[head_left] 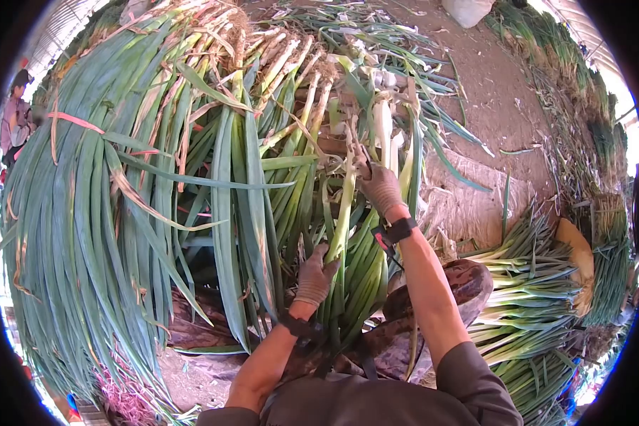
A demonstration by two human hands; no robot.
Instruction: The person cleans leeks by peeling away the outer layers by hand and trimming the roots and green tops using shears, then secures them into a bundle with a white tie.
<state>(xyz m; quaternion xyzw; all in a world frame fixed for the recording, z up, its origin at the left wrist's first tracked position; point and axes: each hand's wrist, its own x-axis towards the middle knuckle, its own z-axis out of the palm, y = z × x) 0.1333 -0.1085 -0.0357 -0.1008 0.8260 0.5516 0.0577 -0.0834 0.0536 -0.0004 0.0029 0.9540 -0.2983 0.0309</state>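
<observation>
My left hand (pixel 315 275), in a brownish glove with a dark wrist strap, is wrapped round the green part of a long green onion (pixel 344 213) below its white stem. Higher up, my right hand (pixel 380 186), gloved too, is closed beside the upper part of the same stalk; whether it grips the stalk or a small tool is too unclear to tell. A peeled white stem (pixel 382 128) stands just beyond my right hand. Loose onions with roots and dry leaves (pixel 291 78) lie around the stalk.
A large heap of long-leaved onions (pixel 85 213) fills the left side. Onions with pale stems (pixel 529 298) are stacked at the right. Cut leaves and a flattened sack (pixel 476 192) lie on the dirt ground (pixel 504 92). Another person (pixel 15 117) is at the far left edge.
</observation>
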